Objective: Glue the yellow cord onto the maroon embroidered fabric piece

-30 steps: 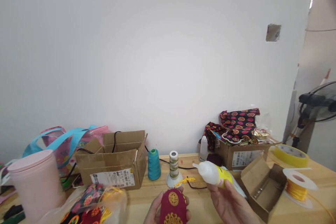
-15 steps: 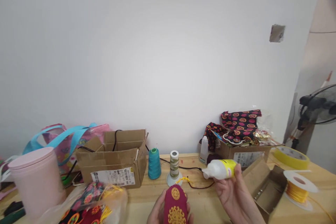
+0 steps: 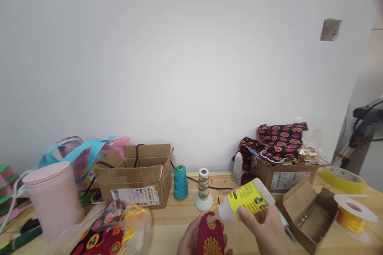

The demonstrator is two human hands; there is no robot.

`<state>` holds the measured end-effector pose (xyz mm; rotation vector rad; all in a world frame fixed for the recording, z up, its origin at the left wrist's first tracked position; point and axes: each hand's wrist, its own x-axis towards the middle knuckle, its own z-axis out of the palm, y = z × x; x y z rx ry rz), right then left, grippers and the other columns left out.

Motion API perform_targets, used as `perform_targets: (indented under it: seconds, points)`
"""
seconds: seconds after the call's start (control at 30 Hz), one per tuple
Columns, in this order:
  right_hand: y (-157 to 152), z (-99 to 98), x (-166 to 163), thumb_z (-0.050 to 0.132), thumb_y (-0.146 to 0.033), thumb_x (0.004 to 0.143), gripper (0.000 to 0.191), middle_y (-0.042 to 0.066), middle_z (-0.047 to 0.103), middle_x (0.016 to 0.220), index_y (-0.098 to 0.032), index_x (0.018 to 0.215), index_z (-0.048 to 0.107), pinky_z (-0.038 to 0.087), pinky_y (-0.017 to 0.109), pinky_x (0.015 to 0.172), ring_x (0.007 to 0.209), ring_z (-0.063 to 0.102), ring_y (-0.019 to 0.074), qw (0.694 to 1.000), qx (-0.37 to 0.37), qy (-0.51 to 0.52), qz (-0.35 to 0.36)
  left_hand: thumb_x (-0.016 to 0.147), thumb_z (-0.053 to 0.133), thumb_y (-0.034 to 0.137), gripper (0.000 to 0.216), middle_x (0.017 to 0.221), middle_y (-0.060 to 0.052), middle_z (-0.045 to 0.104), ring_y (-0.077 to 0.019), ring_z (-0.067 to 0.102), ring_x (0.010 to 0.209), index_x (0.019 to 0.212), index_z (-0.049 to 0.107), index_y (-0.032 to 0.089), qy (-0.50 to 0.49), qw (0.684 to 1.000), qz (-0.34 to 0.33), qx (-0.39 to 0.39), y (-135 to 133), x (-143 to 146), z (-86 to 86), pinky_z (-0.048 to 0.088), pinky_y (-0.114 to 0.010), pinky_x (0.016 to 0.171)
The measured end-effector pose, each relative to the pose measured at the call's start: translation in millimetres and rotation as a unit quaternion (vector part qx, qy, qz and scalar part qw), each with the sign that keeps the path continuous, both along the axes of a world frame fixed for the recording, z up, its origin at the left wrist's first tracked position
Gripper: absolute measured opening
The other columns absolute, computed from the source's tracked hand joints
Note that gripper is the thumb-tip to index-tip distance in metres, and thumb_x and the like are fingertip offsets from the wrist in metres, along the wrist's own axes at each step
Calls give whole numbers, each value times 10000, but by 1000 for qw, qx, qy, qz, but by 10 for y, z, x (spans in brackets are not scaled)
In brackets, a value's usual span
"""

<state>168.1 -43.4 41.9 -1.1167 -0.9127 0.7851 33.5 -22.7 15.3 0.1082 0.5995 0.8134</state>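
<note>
At the bottom middle, my left hand (image 3: 190, 241) is wrapped round a dark red cloth pouch (image 3: 211, 233) with gold embroidery. My right hand (image 3: 265, 229) grips a white glue bottle (image 3: 243, 200) with a yellow label, tilted down to the left. The bottle's nozzle touches the top of the pouch. Both hands are cut off by the lower frame edge.
On the wooden table (image 3: 179, 217) stand a teal thread cone (image 3: 180, 182), a striped spool (image 3: 204, 189), an open cardboard box (image 3: 136, 175), a pink cup (image 3: 54, 199), a plastic bag of pouches (image 3: 110, 233), a fabric-filled box (image 3: 284, 167), a small open box (image 3: 308, 213), yellow cord reel (image 3: 353, 213) and tape (image 3: 341, 175).
My right hand swung the glue bottle from level beside the pouch down and left until its nozzle met the pouch top. The view shifted slightly right.
</note>
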Motion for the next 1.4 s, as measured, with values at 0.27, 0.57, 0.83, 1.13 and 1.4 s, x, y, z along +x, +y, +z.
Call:
perform_targets:
  seconds: [0.27, 0.57, 0.83, 1.13, 1.4]
  points:
    - [-66, -14, -34, 722, -385, 451, 382, 63, 678, 639, -172, 727, 567, 501, 317, 562, 622, 624, 243, 996, 29, 2, -82, 724, 504, 291, 268, 589, -101, 656, -220, 603, 579, 665, 644, 71, 4, 999, -34, 24, -44, 65, -48, 424, -352, 644]
    - [-88, -55, 26, 714, -371, 472, 393, 99, 691, 722, -166, 773, 565, 516, 355, 576, 655, 631, 273, 997, 12, -78, -22, 712, 532, 288, 233, 573, -86, 644, -194, 600, 576, 683, 630, 79, 17, 999, -51, 3, -69, 30, 38, 428, -343, 664]
    - [-100, -46, 17, 709, -374, 478, 377, 89, 687, 713, -170, 752, 551, 510, 345, 582, 652, 631, 265, 995, 18, -91, -41, 717, 512, 312, 242, 584, -87, 641, -208, 606, 617, 670, 614, 97, 27, 999, -44, 0, -64, 32, 9, 425, -351, 650]
    - [-118, -30, -17, 715, -383, 465, 352, 71, 685, 667, -180, 713, 568, 505, 338, 567, 606, 627, 253, 992, 25, -99, -71, 714, 518, 323, 224, 577, -72, 631, -190, 597, 618, 708, 595, 112, 27, 998, -54, 7, -60, 34, 2, 421, -326, 640]
    - [-94, -103, 52, 701, -372, 487, 403, 103, 690, 756, -154, 798, 567, 519, 360, 602, 691, 635, 280, 987, 12, -154, -45, 724, 488, 340, 261, 603, -86, 635, -206, 601, 640, 707, 596, 103, -4, 998, -62, 8, -39, 30, -62, 413, -353, 661]
